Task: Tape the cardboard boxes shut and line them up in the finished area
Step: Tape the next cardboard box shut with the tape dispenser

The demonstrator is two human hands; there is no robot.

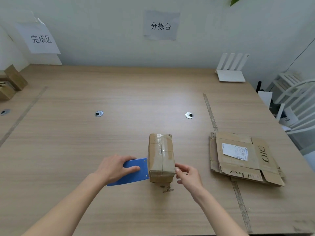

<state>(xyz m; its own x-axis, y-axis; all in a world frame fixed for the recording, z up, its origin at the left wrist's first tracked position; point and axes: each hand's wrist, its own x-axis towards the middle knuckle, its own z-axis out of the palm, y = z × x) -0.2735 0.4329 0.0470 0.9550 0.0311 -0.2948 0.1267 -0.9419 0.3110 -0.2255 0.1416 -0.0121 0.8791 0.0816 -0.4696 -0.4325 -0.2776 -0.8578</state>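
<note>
A small closed cardboard box (161, 157) stands in the middle of the wooden table (102, 142), with clear tape along its top seam. My left hand (115, 167) grips a blue tape dispenser (134, 172) whose front end touches the box's left side near the bottom. My right hand (187, 176) is at the box's near right corner, fingertips touching its edge, fingers loosely bent. Flattened cardboard boxes (243, 157) lie to the right.
Sealed boxes (10, 82) sit at the far left under a paper sign (40, 39). Tape strips (210, 113) mark lines on the table. A white router (231, 68) stands at the back right. White chairs (296, 103) are beyond the right edge.
</note>
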